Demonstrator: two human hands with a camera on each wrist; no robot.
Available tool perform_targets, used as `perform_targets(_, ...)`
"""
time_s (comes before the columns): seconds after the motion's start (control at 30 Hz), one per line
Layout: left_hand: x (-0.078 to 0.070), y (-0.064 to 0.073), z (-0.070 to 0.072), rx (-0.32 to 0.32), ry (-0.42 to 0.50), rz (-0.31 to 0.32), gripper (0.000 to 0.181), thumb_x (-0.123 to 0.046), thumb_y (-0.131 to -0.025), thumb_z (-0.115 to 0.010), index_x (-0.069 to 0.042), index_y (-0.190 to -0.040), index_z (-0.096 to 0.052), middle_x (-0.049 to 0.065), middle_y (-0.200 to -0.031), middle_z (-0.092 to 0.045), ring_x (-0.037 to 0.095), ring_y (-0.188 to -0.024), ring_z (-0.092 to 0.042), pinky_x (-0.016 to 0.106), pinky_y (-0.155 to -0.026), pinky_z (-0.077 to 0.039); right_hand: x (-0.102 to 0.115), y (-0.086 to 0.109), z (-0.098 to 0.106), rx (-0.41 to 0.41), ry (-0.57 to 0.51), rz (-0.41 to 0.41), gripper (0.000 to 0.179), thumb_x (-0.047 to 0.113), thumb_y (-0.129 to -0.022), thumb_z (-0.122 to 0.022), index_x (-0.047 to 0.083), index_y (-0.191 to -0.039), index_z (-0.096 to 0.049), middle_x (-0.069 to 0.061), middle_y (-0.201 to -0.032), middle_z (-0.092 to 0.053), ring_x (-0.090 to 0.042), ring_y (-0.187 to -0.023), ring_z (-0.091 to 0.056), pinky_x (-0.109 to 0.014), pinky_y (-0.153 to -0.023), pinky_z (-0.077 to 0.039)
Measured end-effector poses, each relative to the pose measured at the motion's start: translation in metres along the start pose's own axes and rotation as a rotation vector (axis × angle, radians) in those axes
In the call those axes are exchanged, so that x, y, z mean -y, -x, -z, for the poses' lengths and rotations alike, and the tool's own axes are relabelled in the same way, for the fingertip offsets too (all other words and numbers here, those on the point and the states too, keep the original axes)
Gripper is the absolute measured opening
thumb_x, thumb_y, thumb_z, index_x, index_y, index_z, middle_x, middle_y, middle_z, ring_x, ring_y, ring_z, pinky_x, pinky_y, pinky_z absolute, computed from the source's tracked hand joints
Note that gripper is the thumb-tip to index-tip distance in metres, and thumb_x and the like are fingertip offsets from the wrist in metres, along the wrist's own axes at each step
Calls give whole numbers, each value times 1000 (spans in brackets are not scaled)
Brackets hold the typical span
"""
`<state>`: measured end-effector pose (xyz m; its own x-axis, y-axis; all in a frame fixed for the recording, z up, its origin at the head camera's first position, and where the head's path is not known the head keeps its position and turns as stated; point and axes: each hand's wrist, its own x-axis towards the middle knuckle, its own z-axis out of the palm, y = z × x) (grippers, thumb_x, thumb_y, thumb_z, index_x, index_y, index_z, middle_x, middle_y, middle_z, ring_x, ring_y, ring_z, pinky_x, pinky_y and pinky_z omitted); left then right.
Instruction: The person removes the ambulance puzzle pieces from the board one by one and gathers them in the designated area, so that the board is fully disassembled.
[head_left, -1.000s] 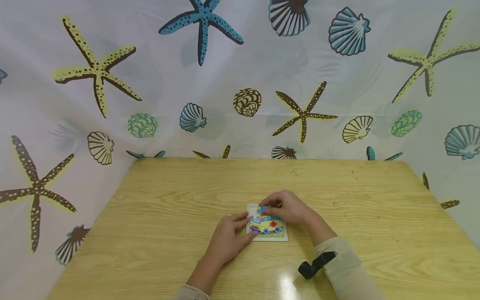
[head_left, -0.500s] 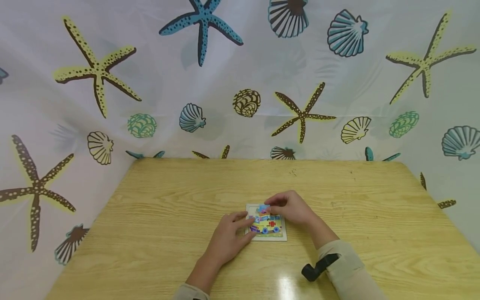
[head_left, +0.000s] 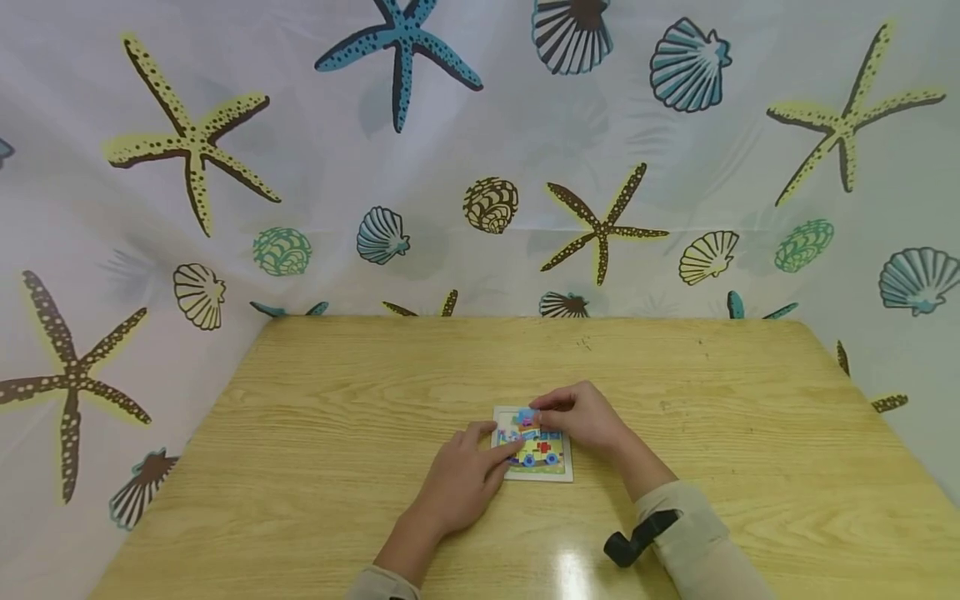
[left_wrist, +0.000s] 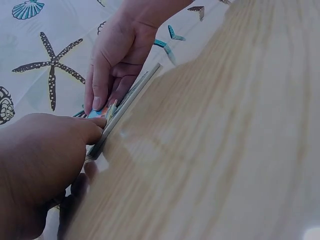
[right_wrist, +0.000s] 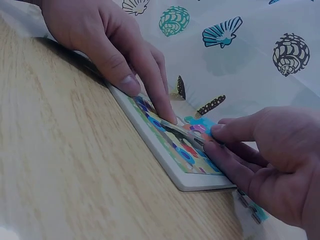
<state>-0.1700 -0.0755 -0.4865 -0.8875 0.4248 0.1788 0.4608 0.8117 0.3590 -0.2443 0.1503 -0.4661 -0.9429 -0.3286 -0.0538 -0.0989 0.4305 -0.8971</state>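
Note:
A small jigsaw puzzle with a colourful vehicle picture lies in a white-rimmed tray on the table. My right hand pinches a blue and orange puzzle piece between thumb and finger, tilted over the tray's upper part. From the left, my left hand reaches over the tray, its index finger extended onto the picture beside that piece. In the right wrist view, the left thumb lies at the tray's edge. The left wrist view shows the tray nearly edge-on, and its picture is mostly hidden.
A wood-grain table surrounds the tray. Behind it and at both sides hangs a pale cloth printed with starfish and shells. A black strap with a small device sits on the right sleeve.
My right hand has shifted slightly right with the piece, which is now tilted. My left index finger has moved from the tray's left edge onto the picture, and the left thumb has drawn in.

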Motion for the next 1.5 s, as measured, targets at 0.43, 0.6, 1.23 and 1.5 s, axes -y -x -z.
perform_targets(0.43,0,1,1,-1,-43,-10,34,-31,-104,-52,-33,-136,-62,13,-145,-49,34,-124,-53,52,-97,-47,2,4,-15,-143,-77,-34,17,10,-91,-72,5,-106,-78,-11,-106,-75,-13,-85,-72,-26,-75,-59)
perform_targets(0.6,-2,1,-1,49,38,12,38,-30,-105,-48,-37,-142,-56,14,-150,-43,36,-131,-46,56,-105,-40,0,6,-14,-140,-75,-44,17,11,-91,-73,5,-106,-77,-9,-105,-76,-13,-85,-71,-27,-76,-59)
perform_targets(1.23,-10,-1,0,40,149,117,45,-62,-98,-45,-40,-133,-63,14,-150,-42,37,-135,-43,59,-107,-35,3,5,-15,-158,-156,-116,14,7,-90,-73,5,-103,-78,-9,-106,-75,-12,-86,-70,-28,-78,-60)
perform_targets(1.5,-13,-1,2,30,124,104,39,-54,-100,-49,-38,-134,-63,14,-149,-43,37,-132,-45,58,-105,-37,9,5,-17,-194,-140,-117,11,5,-89,-73,4,-99,-78,-9,-102,-75,-12,-81,-70,-28,-74,-60)
